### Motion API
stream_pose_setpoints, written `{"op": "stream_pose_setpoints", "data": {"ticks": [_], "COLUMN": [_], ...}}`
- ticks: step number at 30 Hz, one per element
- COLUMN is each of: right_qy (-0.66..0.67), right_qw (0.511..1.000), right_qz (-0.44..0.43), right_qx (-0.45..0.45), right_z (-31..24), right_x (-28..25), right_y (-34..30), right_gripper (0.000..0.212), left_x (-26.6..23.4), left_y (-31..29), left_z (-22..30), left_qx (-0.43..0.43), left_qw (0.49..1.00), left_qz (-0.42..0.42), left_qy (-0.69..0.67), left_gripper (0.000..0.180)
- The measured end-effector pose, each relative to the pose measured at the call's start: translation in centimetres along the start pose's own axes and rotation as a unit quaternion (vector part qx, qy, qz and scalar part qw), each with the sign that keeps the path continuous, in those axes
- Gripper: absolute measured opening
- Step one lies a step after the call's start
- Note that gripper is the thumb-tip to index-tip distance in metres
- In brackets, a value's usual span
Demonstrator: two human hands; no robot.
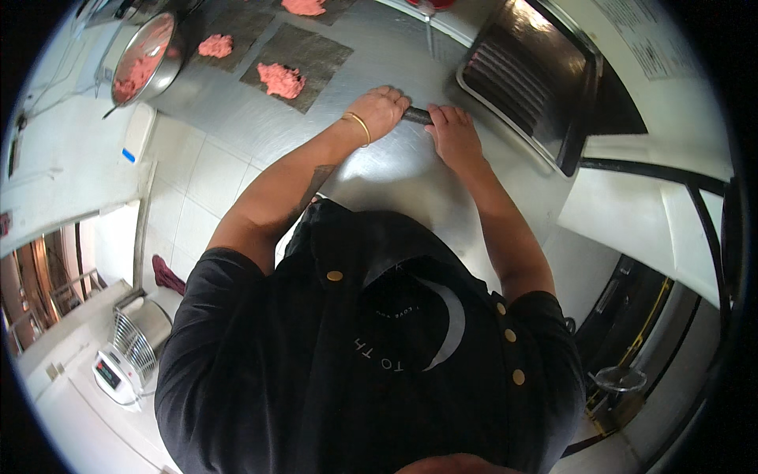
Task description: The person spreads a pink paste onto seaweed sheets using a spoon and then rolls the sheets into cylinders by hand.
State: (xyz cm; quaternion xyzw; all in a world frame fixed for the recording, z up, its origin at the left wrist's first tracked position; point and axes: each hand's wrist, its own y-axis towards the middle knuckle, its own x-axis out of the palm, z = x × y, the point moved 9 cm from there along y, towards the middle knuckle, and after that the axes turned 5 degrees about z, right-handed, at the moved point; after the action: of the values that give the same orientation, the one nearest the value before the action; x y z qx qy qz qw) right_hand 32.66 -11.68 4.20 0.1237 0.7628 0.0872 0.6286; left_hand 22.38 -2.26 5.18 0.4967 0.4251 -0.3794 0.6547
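A dark rolled-up sheet (417, 116) lies crosswise on the steel worktop (347, 162), with only a short stretch of it showing. My left hand (380, 110), with a gold bangle at the wrist, is closed over its left end. At the other end my right hand (455, 133) curls its fingers over the roll. Whatever is inside the roll is hidden. Just left of my left hand, a flat dark square sheet (322, 57) bears a lump of pink mince-like mixture (281, 80). Farther left, a smaller pink lump (215, 46) sits on another dark sheet (241, 22).
A metal bowl (169, 69) of pink mixture stands at the worktop's far left edge. To the right is a dark rimmed tray (505, 99) with several dark rolls in a row. Another pink lump (304, 6) and a red object (430, 3) are at the back.
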Motion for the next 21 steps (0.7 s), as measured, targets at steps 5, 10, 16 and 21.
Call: {"op": "stream_pose_setpoints", "data": {"ticks": [5, 10, 16, 21], "right_qy": [0.029, 0.02, 0.03, 0.064], "right_qw": [0.999, 0.999, 0.999, 0.997], "right_qz": [-0.013, -0.025, -0.025, 0.004], "right_qx": [0.027, 0.033, 0.033, 0.038], "right_z": [1.5, 1.0, -4.3, -7.5], "right_x": [-1.1, -0.5, -1.0, -2.4], "right_y": [-1.6, -2.1, -6.5, -8.0], "right_gripper": [0.037, 0.035, 0.033, 0.035], "left_x": [1.5, 1.3, -0.3, -1.3], "left_y": [1.1, 0.7, -5.3, -8.8], "left_z": [0.4, 1.1, 4.5, 5.8], "left_qx": [0.041, 0.035, 0.022, -0.002], "left_qw": [0.997, 0.996, 0.995, 0.997], "left_qz": [-0.052, -0.08, -0.083, -0.056], "left_qy": [-0.027, -0.014, -0.046, -0.046], "left_gripper": [0.029, 0.029, 0.033, 0.038]}}
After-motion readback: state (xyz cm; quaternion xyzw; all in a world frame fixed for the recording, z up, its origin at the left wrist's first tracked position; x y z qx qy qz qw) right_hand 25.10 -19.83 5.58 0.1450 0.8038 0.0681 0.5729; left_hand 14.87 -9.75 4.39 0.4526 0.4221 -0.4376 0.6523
